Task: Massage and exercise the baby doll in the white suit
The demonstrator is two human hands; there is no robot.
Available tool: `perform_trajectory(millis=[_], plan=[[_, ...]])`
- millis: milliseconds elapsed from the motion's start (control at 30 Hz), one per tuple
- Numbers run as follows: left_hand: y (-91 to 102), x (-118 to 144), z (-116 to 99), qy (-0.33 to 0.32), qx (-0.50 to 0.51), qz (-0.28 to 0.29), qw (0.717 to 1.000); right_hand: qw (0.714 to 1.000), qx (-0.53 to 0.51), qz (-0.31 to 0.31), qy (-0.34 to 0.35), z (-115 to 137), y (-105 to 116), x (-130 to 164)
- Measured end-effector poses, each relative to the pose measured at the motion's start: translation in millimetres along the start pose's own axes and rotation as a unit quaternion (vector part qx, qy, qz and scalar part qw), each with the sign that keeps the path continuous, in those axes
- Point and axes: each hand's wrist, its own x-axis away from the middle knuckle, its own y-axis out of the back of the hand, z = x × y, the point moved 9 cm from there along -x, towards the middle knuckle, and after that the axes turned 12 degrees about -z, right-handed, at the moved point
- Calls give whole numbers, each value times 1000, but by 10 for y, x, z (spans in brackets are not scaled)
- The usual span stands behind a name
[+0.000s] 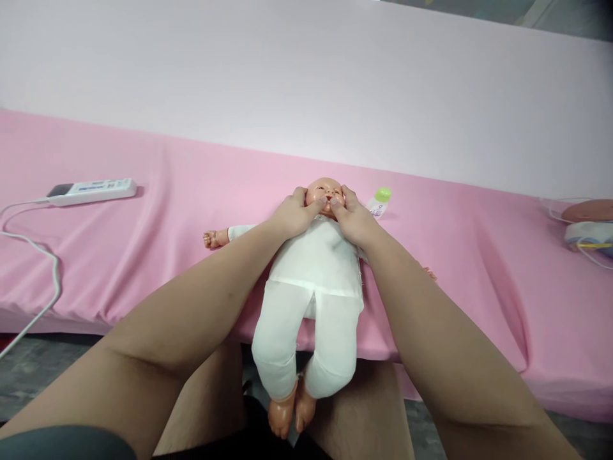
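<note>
A baby doll [313, 262] in white clothes lies on its back, its legs hanging past the near edge of the pink-covered surface. My left hand [297, 212] cups one side of its head, with the fingers curled by the cheek. From the other side my right hand [352, 214] holds the head the same way. Both thumbs press on the face near the mouth and chin, their tips close together. The doll's arms stretch out sideways, and my right forearm partly covers one of them.
A pink sheet [186, 185] covers the surface, with a pale wall [287, 76] behind. Beside my right hand lies a small bottle with a green cap [382, 195]. A white corded device [103, 190] rests at the left. Another doll-like object [587, 211] with tubing sits at the right edge.
</note>
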Motion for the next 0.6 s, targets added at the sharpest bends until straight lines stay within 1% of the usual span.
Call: perform_trajectory(millis=[333, 600], plan=[[5, 21, -36, 9, -23, 10, 1000, 1000, -8, 3, -8, 16, 27, 22], [-10, 18, -33, 14, 0, 9, 1000, 1000, 9, 2, -2, 11, 22, 10]])
